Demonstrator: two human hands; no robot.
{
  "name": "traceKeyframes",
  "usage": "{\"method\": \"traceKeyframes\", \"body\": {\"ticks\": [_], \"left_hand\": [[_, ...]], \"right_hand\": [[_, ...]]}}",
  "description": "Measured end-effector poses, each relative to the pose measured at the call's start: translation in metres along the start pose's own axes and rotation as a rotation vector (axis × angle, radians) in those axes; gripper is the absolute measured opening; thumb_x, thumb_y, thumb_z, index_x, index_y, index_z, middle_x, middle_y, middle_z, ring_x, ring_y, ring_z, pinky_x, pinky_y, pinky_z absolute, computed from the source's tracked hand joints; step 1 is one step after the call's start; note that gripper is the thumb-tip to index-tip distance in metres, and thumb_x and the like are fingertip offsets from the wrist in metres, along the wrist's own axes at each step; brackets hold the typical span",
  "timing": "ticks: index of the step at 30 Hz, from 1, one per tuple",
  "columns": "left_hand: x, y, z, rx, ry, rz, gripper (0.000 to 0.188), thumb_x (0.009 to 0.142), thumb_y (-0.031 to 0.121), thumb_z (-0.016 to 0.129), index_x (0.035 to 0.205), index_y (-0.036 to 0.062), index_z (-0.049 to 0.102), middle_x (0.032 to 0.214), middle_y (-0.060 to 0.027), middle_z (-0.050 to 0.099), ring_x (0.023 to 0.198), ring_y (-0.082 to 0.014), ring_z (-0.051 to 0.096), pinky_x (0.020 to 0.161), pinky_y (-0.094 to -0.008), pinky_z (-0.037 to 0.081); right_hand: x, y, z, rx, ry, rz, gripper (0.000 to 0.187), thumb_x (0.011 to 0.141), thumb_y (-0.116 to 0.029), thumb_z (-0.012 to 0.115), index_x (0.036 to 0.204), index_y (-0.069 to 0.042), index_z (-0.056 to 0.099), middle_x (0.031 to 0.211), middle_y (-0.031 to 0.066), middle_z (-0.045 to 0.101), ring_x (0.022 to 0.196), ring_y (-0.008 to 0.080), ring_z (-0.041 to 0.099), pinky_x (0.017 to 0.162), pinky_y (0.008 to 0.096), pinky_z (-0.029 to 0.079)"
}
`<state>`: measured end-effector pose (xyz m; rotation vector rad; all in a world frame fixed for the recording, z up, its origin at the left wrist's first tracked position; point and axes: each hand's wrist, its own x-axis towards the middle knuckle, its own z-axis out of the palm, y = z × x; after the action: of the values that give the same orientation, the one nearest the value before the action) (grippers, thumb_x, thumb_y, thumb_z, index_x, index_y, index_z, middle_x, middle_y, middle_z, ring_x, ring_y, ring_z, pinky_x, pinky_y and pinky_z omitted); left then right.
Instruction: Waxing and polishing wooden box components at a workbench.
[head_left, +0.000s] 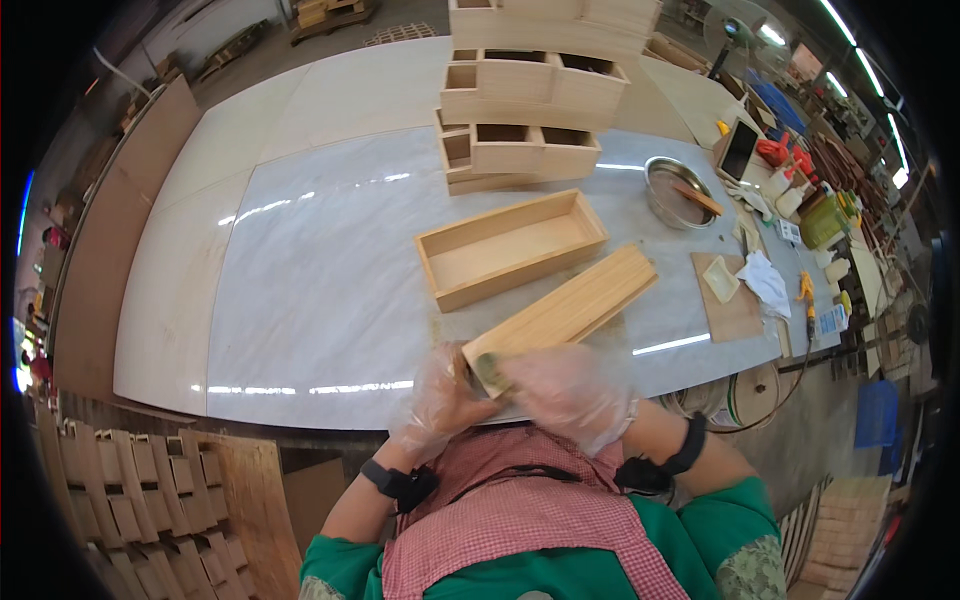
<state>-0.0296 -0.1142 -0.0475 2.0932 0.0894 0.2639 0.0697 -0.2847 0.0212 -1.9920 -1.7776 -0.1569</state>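
A long pale wooden piece point(565, 300) slants across the table's near edge, its near end close to my body. It looks like a box with one broad face up; its far side is hidden. My left hand point(443, 395), in a clear plastic glove, is closed round the left of that near end. My right hand point(575, 388), gloved too and blurred by motion, presses a small greenish pad point(489, 370) against the end. Just beyond lies an open rectangular wooden box point(512, 245), its inside facing up.
Stacked wooden boxes with compartments point(535, 90) stand at the back. To the right are a metal bowl point(660, 200) with a wooden-handled tool in it, a white cloth point(765, 283), a small white dish point(720, 279) on a brown board, and several bottles. Glossy sheeting point(310, 270) covers the table.
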Motion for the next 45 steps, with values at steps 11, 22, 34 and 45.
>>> {"method": "traceKeyframes", "body": {"ticks": [11,22,34,45], "left_hand": [[-0.001,0.006,-0.01,-0.03,-0.061,0.006,0.052,0.068,0.028,0.081,0.105,-0.0011,0.059,0.096,-0.0194,0.063,0.088,-0.0345,0.062,0.077,-0.0406,0.049],[-0.012,-0.038,0.012,0.052,0.128,0.212,0.058,0.066,0.032,0.081,0.11,0.0005,0.058,0.099,-0.0202,0.06,0.094,-0.0358,0.058,0.079,-0.0421,0.046],[0.007,0.001,0.001,0.171,-0.142,-0.09,0.056,0.069,0.034,0.08,0.108,-0.0015,0.06,0.103,-0.0192,0.06,0.091,-0.0352,0.059,0.08,-0.0408,0.049],[0.008,0.061,-0.036,-0.078,0.068,0.143,0.074,0.068,0.018,0.078,0.128,-0.0062,0.042,0.109,-0.0229,0.057,0.106,-0.0323,0.058,0.094,-0.0376,0.045]], "right_hand": [[0.022,-0.002,0.029,0.091,0.119,-0.111,0.036,0.076,-0.009,0.063,0.111,-0.001,0.058,0.07,0.007,0.053,0.06,0.0255,0.056,0.053,0.0356,0.044],[0.03,-0.005,0.037,0.126,-0.071,-0.129,0.026,0.079,-0.012,0.059,0.101,0.0,0.056,0.077,0.0113,0.056,0.068,0.0293,0.058,0.062,0.0377,0.05],[-0.066,0.047,0.004,-0.23,0.188,0.202,0.046,0.079,-0.009,0.058,0.124,-0.002,0.054,0.08,0.0128,0.058,0.066,0.0289,0.057,0.055,0.042,0.046],[-0.064,0.057,-0.083,0.261,0.527,0.751,0.031,0.088,-0.015,0.062,0.118,-0.008,0.062,0.094,0.016,0.063,0.08,0.0313,0.062,0.07,0.0336,0.051]]}}
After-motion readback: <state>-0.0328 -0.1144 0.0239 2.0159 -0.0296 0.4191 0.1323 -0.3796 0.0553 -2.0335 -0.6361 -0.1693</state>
